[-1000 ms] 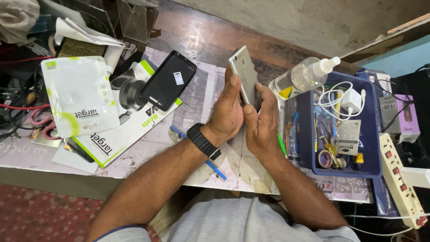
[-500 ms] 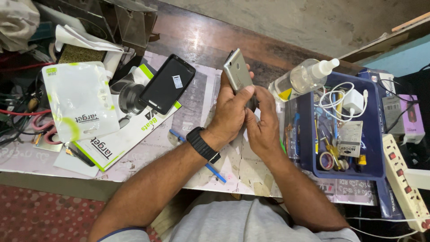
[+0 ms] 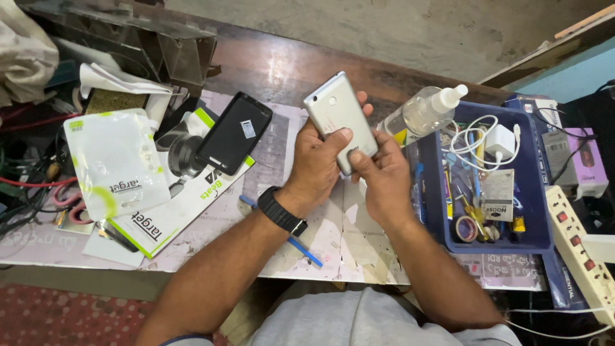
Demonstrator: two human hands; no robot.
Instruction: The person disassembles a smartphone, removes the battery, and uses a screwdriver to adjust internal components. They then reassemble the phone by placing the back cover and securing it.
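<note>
Right hand point(image 3: 384, 182) and left hand point(image 3: 320, 163) (black wristband) both closed around silver phone point(image 3: 339, 118), held back-side up above the table point(image 3: 282, 70). Beyond left: black phone case point(image 3: 234, 133). Right: blue tray point(image 3: 535, 211), spray bottle point(image 3: 426, 110).

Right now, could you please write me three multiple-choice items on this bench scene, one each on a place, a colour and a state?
1. Where does the spray bottle lie?
A. left of the black case
B. beside the blue tray
C. on the floor

2. What colour is the phone?
A. silver
B. red
C. green

3. How is the phone held?
A. flat on the table
B. by one hand only
C. by both hands, back upward

B: it lies against the tray's far left corner.
A: its back is silver.
C: left hand and right hand both grip it.
</note>
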